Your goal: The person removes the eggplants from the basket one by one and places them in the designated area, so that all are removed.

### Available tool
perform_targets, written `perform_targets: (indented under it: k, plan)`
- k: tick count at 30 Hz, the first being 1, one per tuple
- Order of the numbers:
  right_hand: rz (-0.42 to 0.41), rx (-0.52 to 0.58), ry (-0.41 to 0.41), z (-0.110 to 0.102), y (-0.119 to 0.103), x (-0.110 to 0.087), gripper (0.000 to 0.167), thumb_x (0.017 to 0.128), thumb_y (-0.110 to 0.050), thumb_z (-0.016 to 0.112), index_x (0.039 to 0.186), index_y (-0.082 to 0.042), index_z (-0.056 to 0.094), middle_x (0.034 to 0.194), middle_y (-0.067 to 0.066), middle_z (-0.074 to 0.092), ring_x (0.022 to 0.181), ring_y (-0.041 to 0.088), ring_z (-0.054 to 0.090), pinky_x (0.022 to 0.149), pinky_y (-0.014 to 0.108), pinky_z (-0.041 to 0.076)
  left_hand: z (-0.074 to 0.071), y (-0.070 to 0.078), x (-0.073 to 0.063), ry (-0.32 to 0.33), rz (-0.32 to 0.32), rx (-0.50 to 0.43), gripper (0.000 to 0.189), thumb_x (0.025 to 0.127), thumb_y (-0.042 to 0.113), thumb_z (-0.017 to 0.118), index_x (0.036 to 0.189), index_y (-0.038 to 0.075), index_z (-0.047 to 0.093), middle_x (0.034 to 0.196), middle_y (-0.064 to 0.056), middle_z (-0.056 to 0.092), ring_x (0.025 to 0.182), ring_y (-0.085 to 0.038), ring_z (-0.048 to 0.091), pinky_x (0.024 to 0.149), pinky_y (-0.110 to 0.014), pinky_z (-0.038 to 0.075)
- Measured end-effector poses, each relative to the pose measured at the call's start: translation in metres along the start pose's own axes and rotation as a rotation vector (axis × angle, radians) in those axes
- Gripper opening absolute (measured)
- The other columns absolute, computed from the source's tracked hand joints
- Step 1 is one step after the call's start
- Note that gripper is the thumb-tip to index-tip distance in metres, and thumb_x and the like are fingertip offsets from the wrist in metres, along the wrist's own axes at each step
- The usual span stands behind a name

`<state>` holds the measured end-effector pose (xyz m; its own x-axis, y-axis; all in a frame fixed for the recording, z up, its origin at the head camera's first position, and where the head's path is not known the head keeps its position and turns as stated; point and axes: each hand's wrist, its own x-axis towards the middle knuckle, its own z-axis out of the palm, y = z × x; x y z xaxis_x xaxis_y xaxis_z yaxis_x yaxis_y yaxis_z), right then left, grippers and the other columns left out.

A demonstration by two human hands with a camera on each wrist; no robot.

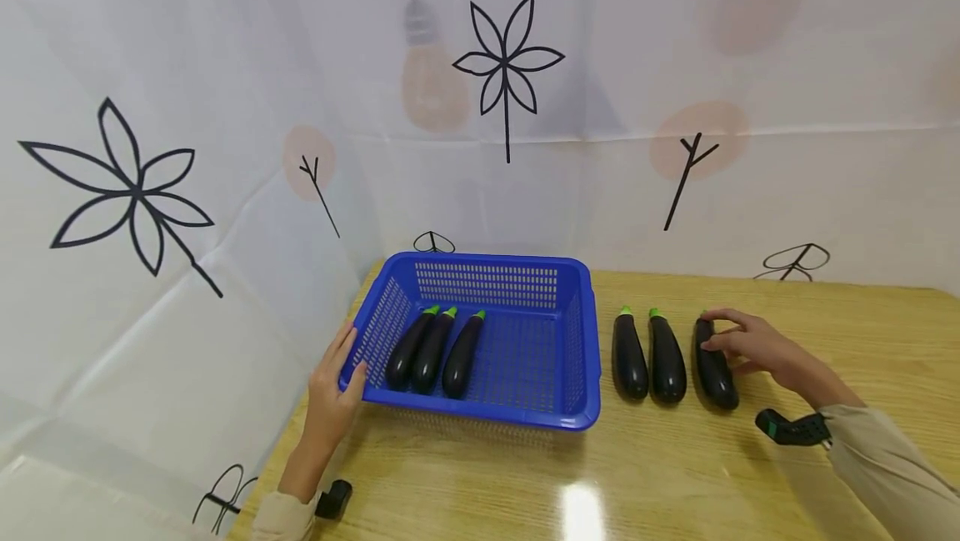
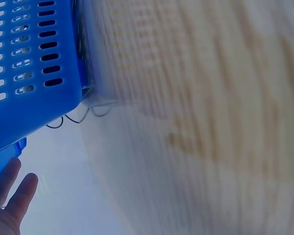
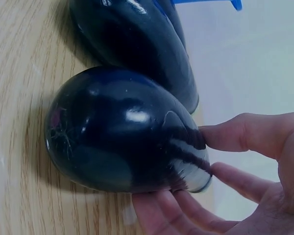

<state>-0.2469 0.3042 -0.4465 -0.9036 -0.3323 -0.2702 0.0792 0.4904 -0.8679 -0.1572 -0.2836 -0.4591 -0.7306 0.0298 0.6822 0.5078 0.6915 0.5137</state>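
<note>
- Clock centre = the blue basket (image 1: pixel 487 260), sitting on a yellowish wood-grain table (image 1: pixel 675 474).
- My right hand (image 1: pixel 757 349) is out at 3 o'clock, thumb and fingers pinching the stalk end of an eggplant (image 1: pixel 716 378) that's lying on the wood. Right wrist view shows fingertips on both sides of it.
- Two more eggplants (image 1: pixel 630 358) lie between that one and the basket, also at 3, green stalks pointing roughly at noon.
- My left hand (image 1: pixel 330 399) is on the rim at the 8 o'clock corner, fingers pretty straight, thumb spread away from them.
- Three eggplants (image 1: pixel 429 353) are in the basket, side by side over on its 9 o'clock half.
- Tabletop's kinda shiny: there's a bright glare spot (image 1: pixel 582 512) at 5.
- Behind it all is a pale, creased backdrop (image 1: pixel 615 207) that wraps round to 9 o'clock. Black line-drawn flower (image 1: pixel 504 63) at 12, bigger flower (image 1: pixel 137 192) at 10, faint lightbulb print (image 1: pixel 433 82) just shy of noon, plus washed-out peach blobs (image 1: pixel 701 141), this one between 1 and 2.
</note>
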Motion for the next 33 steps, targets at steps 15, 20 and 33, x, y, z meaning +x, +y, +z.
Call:
perform_targets:
  k: [15, 20, 33]
  plan:
    - [-0.009, -0.104, 0.022, -0.002, -0.004, -0.004, 0.066, 0.097, -0.026, 0.051, 0.143, 0.011, 0.020, 0.136, 0.043, 0.025, 0.116, 0.058, 0.038, 0.081, 0.056, 0.047, -0.001, 0.001, -0.002, 0.002, -0.017, 0.006, 0.052, 0.086, -0.005, 0.057, 0.136, -0.007, 0.045, 0.144, -0.016, 0.041, 0.126, -0.041, 0.043, 0.100, -0.010, 0.027]
    - [-0.016, -0.116, 0.040, -0.005, -0.009, -0.005, 0.069, 0.098, -0.027, 0.050, 0.143, 0.013, 0.017, 0.136, 0.044, 0.023, 0.120, 0.061, 0.029, 0.083, 0.057, 0.046, -0.001, 0.001, -0.001, -0.006, -0.020, 0.007, 0.052, 0.087, -0.004, 0.057, 0.137, -0.006, 0.045, 0.144, -0.016, 0.041, 0.126, -0.040, 0.043, 0.099, -0.010, 0.027]
    - [-0.072, -0.132, 0.108, -0.006, -0.030, -0.011, 0.060, 0.101, -0.027, 0.043, 0.140, 0.015, 0.024, 0.134, 0.040, 0.034, 0.118, 0.053, 0.041, 0.085, 0.057, 0.045, 0.000, -0.002, -0.001, -0.007, -0.003, 0.009, 0.052, 0.087, -0.004, 0.057, 0.137, -0.007, 0.044, 0.141, -0.025, 0.041, 0.126, -0.042, 0.042, 0.100, -0.009, 0.026]
